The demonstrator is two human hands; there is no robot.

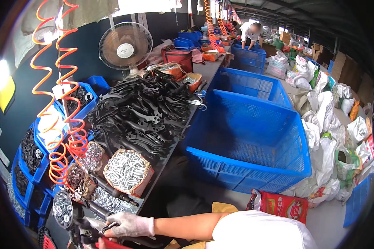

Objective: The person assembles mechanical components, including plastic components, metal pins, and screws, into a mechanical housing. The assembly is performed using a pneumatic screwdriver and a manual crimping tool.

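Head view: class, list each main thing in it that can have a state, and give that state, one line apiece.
Right hand: gloved, closed on a small dark part
Box: open, filled with silver parts
Black levers: heaped loose
Fan: upright; spinning or not, cannot tell
Orange hoses: coiled, hanging
Nearest blue basket: open-topped, upright
Red bag: lying down

A factory assembly workshop, by the look of it: a long surface (209,70) runs toward the far end, loaded with heaped black levers (137,110) and boxed silver bolts (126,170). Blue parts bins (40,168) and coiled orange hoses (75,143) line the left; big blue crates (241,164) and piled sacks (323,153) fill the right; far off, a co-worker (251,34) bends over a crate.
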